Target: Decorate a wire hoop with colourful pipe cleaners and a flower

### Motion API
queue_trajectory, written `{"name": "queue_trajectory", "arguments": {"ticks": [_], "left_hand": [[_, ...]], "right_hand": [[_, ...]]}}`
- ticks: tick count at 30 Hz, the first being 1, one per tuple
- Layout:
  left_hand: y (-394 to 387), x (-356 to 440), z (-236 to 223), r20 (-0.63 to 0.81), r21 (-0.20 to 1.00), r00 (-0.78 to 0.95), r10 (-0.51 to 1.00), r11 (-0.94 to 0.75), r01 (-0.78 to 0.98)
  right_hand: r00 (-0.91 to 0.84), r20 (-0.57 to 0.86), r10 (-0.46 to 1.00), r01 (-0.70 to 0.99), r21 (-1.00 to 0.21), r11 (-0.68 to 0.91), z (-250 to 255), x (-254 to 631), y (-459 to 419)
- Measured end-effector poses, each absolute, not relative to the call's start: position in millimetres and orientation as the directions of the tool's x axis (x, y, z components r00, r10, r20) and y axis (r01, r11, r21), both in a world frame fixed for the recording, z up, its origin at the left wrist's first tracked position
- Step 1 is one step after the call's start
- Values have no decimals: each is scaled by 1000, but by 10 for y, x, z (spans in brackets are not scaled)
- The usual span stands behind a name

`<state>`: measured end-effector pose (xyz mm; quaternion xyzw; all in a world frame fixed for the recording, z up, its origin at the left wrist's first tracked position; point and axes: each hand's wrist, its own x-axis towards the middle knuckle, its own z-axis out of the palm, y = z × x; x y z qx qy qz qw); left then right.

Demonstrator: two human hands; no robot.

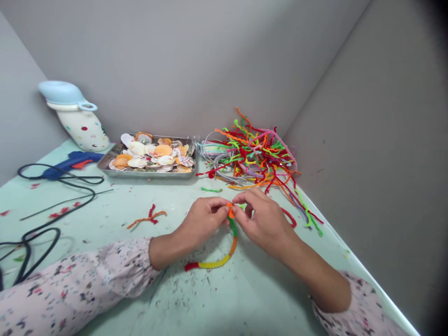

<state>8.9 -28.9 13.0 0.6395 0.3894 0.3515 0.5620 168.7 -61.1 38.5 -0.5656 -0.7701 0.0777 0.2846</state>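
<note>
A stainless-steel tray of seashells (147, 175) sits on a pale green tabletop (266, 298). Nearer the wearer than the tray and toward its right is a curved, fuzzy strip banded in orange, green, yellow and red (213, 264), its red tip lying lowest.

The left hand (201, 221), in front of the tray's right end, has thumb and forefinger closed on the strip's bunched orange top. The right hand (271, 226), farther right of the tray, puts its thumb against that same top, forefinger bent close above; whether those two are fully pinched together, I cannot tell.

Right of the tray spreads a tangled heap of bright fuzzy stems (259, 154). Just in front of the tray lies a small crossed red and orange fuzzy piece (151, 217); to its left is a blue glue gun with a red trigger (66, 164).

The strip looks very light, soft outside, probably with a bendable wire core: not slippery or brittle, but easily kinked or squashed. The firmest hold is likely a light fingertip pinch at the orange top, with the green band just below as a second place.
</note>
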Motion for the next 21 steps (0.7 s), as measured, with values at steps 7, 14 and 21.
{"name": "queue_trajectory", "arguments": {"ticks": [7, 14, 21], "left_hand": [[-309, 92, 56, 78, 986, 419, 905, -131, 98], [-339, 83, 63, 136, 942, 445, 885, -255, 220], [-327, 96, 88, 75, 992, 460, 885, -111, 52]], "right_hand": [[-132, 235, 963, 812, -532, 241, 386, 1663, -574], [-213, 200, 956, 780, -555, 290, 403, 1684, -567], [-95, 107, 990, 645, -750, 143, 361, 1700, -502]]}}
